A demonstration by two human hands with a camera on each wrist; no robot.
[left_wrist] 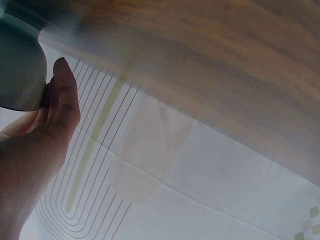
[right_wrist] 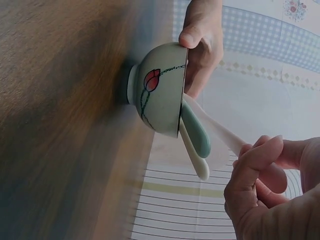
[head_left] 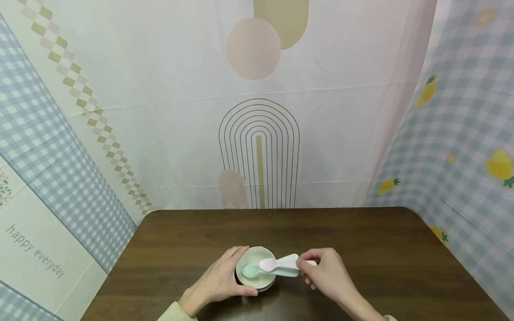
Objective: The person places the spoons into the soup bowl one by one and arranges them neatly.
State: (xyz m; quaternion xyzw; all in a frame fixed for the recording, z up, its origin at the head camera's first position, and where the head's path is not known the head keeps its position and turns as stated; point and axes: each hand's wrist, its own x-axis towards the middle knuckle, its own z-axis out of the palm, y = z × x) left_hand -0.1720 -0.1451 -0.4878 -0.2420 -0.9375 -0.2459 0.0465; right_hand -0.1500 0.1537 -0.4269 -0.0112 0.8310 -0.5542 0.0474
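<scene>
A pale green bowl [head_left: 261, 280] with a painted red tulip [right_wrist: 152, 79] stands on the dark wooden table [head_left: 361, 249]. My left hand [head_left: 222, 278] cups its left side, with the thumb on the near rim and the fingers on the far rim. Three spoons rest in the bowl with their handles pointing right: a pink one [head_left: 277, 264], a mint green one [head_left: 252, 270] and a cream one [head_left: 290, 257]. My right hand [head_left: 311, 266] pinches the pink spoon's handle [right_wrist: 222, 132] just right of the bowl. In the left wrist view only the bowl's side [left_wrist: 17, 65] and my fingers [left_wrist: 62, 97] show.
Printed cloth backdrops hang close around the table on the left [head_left: 48, 156], behind [head_left: 259, 147] and on the right [head_left: 462, 147]. Bare table surface lies beyond the bowl and to both sides.
</scene>
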